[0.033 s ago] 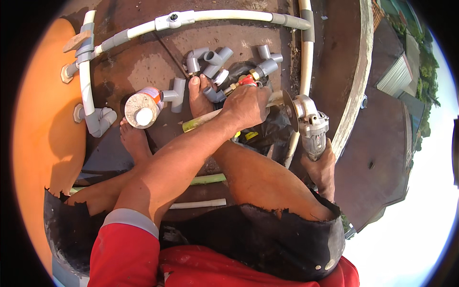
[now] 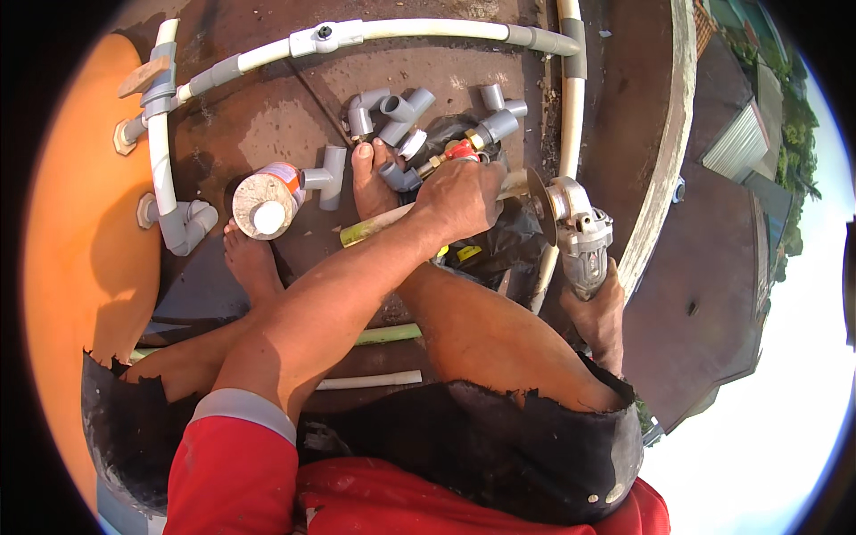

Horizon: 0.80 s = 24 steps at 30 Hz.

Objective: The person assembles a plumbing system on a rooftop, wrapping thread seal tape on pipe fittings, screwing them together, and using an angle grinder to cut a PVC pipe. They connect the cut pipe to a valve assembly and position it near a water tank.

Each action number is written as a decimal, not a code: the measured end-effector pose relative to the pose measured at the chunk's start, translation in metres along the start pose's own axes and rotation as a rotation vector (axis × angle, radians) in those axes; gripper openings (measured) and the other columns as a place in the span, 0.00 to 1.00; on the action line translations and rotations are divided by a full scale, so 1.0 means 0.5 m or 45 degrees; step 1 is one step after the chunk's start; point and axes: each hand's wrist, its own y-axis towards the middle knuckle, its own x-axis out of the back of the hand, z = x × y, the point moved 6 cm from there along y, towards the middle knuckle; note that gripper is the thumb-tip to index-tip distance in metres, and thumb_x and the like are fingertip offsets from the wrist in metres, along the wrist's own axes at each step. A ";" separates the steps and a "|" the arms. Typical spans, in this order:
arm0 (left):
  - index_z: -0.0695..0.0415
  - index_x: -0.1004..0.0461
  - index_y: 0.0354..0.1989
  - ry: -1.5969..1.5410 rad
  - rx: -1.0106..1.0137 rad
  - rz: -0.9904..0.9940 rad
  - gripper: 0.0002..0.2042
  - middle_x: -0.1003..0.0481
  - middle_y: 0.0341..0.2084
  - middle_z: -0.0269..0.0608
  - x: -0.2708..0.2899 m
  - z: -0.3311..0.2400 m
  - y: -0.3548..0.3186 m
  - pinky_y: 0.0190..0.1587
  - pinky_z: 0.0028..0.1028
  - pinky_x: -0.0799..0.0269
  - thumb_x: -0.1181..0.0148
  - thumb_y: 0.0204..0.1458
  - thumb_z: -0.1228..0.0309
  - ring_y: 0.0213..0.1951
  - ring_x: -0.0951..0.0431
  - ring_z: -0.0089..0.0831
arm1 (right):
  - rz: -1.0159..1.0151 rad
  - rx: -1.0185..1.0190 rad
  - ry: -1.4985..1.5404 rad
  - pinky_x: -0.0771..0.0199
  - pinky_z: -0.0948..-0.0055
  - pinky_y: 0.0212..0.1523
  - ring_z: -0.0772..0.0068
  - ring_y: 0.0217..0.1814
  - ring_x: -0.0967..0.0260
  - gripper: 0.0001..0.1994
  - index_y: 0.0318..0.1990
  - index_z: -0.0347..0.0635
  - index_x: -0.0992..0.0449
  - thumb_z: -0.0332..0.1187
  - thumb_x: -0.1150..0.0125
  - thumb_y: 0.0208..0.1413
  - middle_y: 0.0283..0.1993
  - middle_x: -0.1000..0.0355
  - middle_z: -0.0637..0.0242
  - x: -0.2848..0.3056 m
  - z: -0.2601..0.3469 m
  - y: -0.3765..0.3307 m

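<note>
My left hand (image 2: 459,198) is wrapped round a pale plastic pipe (image 2: 379,224), whose other end shows past my knuckles. That end meets the disc (image 2: 539,207) of an angle grinder (image 2: 588,250); whether they touch I cannot tell. At the right, my right hand (image 2: 600,312) closes round the grinder's body. Just beyond my left hand lies a red-handled valve (image 2: 462,150) with brass ends, joined to grey fittings. Several loose grey pipe fittings (image 2: 406,109) lie by my foot. A tee (image 2: 333,178) rests beside a stained can (image 2: 264,203) with a white cap.
White pipework (image 2: 437,28) crosses the far side and runs down at the right. An orange rounded tank (image 2: 71,267) stands at the left. Black plastic (image 2: 499,241) and pipe offcuts (image 2: 374,381) lie around my legs. A pale ledge (image 2: 664,187) borders the right, with roofs beyond.
</note>
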 end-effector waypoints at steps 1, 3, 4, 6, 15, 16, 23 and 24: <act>0.59 0.22 0.39 0.006 -0.004 -0.001 0.12 0.17 0.27 0.58 0.001 -0.001 0.002 0.44 0.53 0.16 0.30 0.57 0.65 0.37 0.13 0.61 | -0.006 -0.007 -0.007 0.13 0.52 0.46 0.38 0.48 0.12 0.27 0.57 0.29 0.26 0.33 0.25 0.51 0.41 0.15 0.38 -0.001 0.002 0.001; 0.60 0.22 0.39 0.012 -0.011 -0.002 0.12 0.17 0.26 0.58 -0.002 0.000 0.002 0.42 0.53 0.16 0.29 0.56 0.65 0.36 0.13 0.61 | -0.015 -0.027 -0.021 0.13 0.52 0.46 0.38 0.48 0.12 0.28 0.57 0.28 0.26 0.33 0.25 0.51 0.40 0.15 0.38 -0.004 0.004 -0.001; 0.60 0.22 0.39 0.012 -0.015 -0.004 0.12 0.18 0.26 0.58 -0.003 0.001 0.002 0.42 0.53 0.16 0.29 0.56 0.65 0.36 0.13 0.61 | -0.007 -0.015 -0.021 0.13 0.52 0.47 0.38 0.48 0.12 0.27 0.56 0.27 0.26 0.33 0.25 0.51 0.40 0.15 0.38 -0.006 0.005 0.000; 0.61 0.22 0.39 0.021 -0.023 -0.020 0.12 0.18 0.26 0.58 -0.004 0.007 0.009 0.41 0.54 0.16 0.29 0.56 0.66 0.35 0.13 0.61 | 0.005 0.020 -0.020 0.13 0.53 0.47 0.38 0.48 0.12 0.27 0.56 0.26 0.26 0.33 0.25 0.51 0.41 0.15 0.37 -0.008 0.007 0.013; 0.61 0.23 0.40 0.023 -0.012 -0.036 0.11 0.17 0.27 0.57 -0.011 0.009 0.013 0.43 0.54 0.17 0.30 0.56 0.68 0.36 0.13 0.60 | 0.035 -0.046 -0.060 0.14 0.56 0.51 0.51 0.49 0.12 0.34 0.64 0.21 0.27 0.32 0.26 0.51 0.46 0.14 0.42 -0.006 0.008 0.031; 0.61 0.23 0.40 0.032 -0.004 -0.042 0.10 0.17 0.28 0.57 -0.012 0.006 0.013 0.43 0.54 0.17 0.31 0.56 0.69 0.37 0.13 0.60 | 0.034 -0.044 -0.046 0.14 0.56 0.51 0.51 0.49 0.12 0.33 0.63 0.21 0.27 0.32 0.26 0.51 0.46 0.14 0.42 -0.005 0.011 0.032; 0.61 0.24 0.40 0.191 -0.022 -0.042 0.06 0.17 0.28 0.56 -0.006 -0.004 0.010 0.42 0.50 0.16 0.36 0.56 0.75 0.36 0.12 0.57 | 0.035 -0.018 -0.080 0.15 0.50 0.48 0.37 0.50 0.13 0.25 0.55 0.30 0.27 0.32 0.26 0.53 0.42 0.15 0.38 -0.007 0.020 0.032; 0.61 0.24 0.41 0.197 -0.031 -0.054 0.06 0.17 0.28 0.55 -0.004 -0.002 0.008 0.41 0.50 0.15 0.36 0.56 0.75 0.36 0.12 0.56 | 0.042 -0.017 -0.097 0.15 0.50 0.48 0.37 0.50 0.13 0.24 0.54 0.30 0.27 0.32 0.26 0.53 0.42 0.15 0.38 -0.008 0.020 0.034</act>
